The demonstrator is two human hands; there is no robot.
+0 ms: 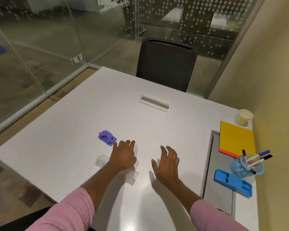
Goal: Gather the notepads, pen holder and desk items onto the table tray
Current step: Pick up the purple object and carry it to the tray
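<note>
A purple hole punch (107, 137) sits on the white table, just left of my left hand (123, 155), which hovers palm down with fingers apart. My right hand (167, 163) is open too, a little to the right, holding nothing. At the right edge lies a grey tray (220, 185). On it rest a yellow notepad (236, 139), a blue mesh pen holder (246, 165) with markers, and a blue plastic organiser (232, 182).
A paper cup (244, 116) stands beyond the notepad by the wall. Two cable slots are set in the table (73, 130): one far (154, 104), one near (101, 160) under my left forearm. A black chair (165, 64) faces me; glass wall on the left.
</note>
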